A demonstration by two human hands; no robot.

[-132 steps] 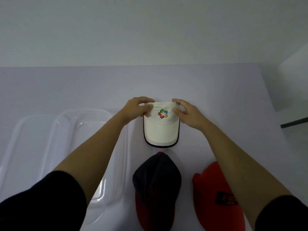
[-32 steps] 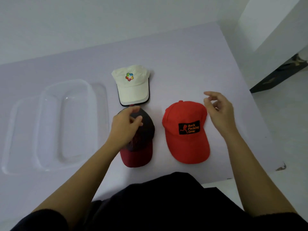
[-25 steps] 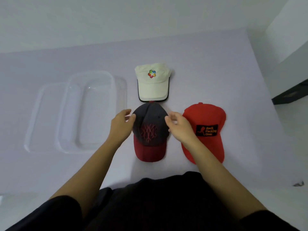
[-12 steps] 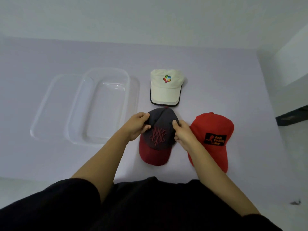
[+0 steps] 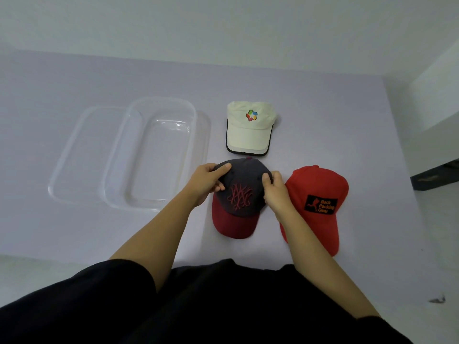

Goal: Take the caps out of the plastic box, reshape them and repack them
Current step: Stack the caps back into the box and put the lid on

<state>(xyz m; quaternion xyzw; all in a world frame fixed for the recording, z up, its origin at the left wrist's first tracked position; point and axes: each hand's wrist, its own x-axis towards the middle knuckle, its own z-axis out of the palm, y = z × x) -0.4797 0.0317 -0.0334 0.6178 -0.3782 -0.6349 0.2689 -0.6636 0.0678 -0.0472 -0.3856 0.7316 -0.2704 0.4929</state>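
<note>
A dark grey cap with a maroon brim [image 5: 239,194] lies on the table in front of me, brim toward me. My left hand [image 5: 207,181] grips the left side of its crown and my right hand [image 5: 274,192] grips the right side. Behind it lies a white cap with a coloured logo [image 5: 249,127]. A red cap with a black patch [image 5: 316,202] rests to the right, partly behind my right forearm. The clear plastic box [image 5: 149,155] stands to the left with nothing in it.
The box's clear lid [image 5: 77,155] lies under or beside the box on its left. The lilac table [image 5: 335,120] ends near my body and at the right. A dark object [image 5: 434,176] sits beyond the right edge.
Both hands left the white cap and came to the dark grey cap. In the last half second they closed on its crown sides; the cap sits much as before.
</note>
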